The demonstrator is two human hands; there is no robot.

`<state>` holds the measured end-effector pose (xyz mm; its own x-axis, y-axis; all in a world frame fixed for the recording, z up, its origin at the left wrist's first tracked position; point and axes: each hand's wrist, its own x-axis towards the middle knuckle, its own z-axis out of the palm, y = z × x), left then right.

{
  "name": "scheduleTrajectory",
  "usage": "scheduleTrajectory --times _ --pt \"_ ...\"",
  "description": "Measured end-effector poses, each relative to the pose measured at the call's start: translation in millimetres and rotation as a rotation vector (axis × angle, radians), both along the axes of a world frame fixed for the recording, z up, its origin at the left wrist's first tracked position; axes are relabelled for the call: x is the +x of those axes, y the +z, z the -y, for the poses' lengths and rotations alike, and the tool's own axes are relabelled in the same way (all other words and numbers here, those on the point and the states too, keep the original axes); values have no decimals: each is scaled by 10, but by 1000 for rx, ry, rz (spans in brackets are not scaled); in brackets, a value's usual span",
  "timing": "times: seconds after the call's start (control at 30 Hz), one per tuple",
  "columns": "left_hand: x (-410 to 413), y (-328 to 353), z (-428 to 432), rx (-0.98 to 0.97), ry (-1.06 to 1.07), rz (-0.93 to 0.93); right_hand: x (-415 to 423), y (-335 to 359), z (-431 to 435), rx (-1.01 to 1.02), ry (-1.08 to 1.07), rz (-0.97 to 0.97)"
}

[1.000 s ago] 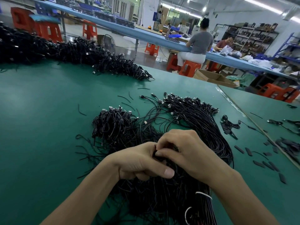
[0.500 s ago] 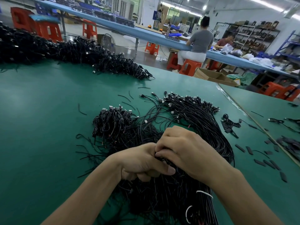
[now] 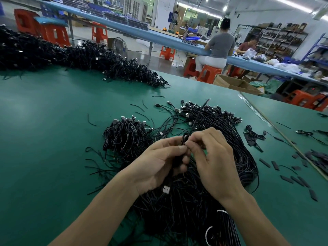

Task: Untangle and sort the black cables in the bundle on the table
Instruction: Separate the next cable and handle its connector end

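Note:
A big tangled bundle of black cables (image 3: pixel 236 144) lies on the green table (image 3: pixel 44 139), its plug ends fanned out at the far side. To its left sits a smaller sorted heap of black cables (image 3: pixel 126 135). My left hand (image 3: pixel 159 166) and my right hand (image 3: pixel 213 160) meet above the bundle and both pinch one black cable (image 3: pixel 197 118). One end of that cable sticks up and away. Its USB plug (image 3: pixel 166 189) hangs below my left hand.
A long pile of black cables (image 3: pixel 79 57) runs along the table's far left. Short black sleeves and cable scraps (image 3: pixel 291 178) lie scattered to the right, by the seam to the neighbouring table. People sit at a blue bench (image 3: pixel 159 36) behind.
Both hands have lifted off the bundle and drawn one cable up out of it; its free end now points up and its plug dangles under my left hand.

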<state>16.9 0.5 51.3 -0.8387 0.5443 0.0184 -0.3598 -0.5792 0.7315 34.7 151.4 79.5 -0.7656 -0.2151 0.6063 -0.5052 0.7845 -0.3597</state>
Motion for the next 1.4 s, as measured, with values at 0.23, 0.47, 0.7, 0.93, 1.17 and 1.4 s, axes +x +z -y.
scheduleTrajectory --times 0.23,0.47,0.7,0.93,1.17,1.4 --pt "-47 -119 24 -499 509 -287 2 -1 54 -280 45 92" --pt "-65 -92 25 -460 498 -235 51 -157 199 -528 160 363" --pt "-68 -55 56 -344 338 -236 44 -240 125 -423 103 411" --pt "-16 -86 8 -594 281 -574 -73 -182 -45 -378 40 393" --pt "-37 -202 -8 -791 687 -491 -64 -174 -31 -576 51 315" --pt "-44 -63 26 -392 515 -279 33 -201 91 -444 185 352"
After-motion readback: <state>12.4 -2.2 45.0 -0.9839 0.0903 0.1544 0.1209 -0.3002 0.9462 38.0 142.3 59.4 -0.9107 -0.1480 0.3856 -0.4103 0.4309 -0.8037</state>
